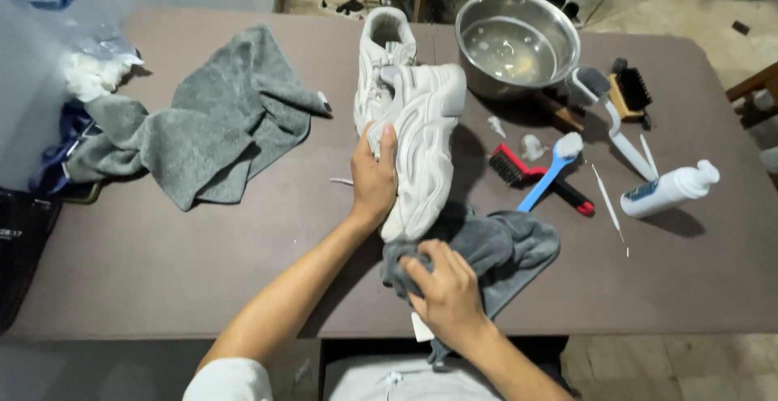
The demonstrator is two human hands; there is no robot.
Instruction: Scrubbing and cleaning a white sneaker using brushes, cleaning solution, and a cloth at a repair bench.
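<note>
My left hand (374, 178) grips a white chunky-soled sneaker (421, 145), tilted on its side over the brown table (162, 271) so the sole faces me. My right hand (446, 291) is closed on a grey cloth (502, 247) that lies bunched just under the sneaker's near end. A second white sneaker (382, 52) lies behind the held one, its opening toward the far edge.
A steel bowl of water (517, 44) stands at the back. Right of the shoes lie a red-and-black brush (535, 175), a blue-handled brush (551, 170), a grey-and-white brush (608, 109), a wooden brush (628, 93) and a white bottle (668, 190). A large grey towel (203, 133) lies left.
</note>
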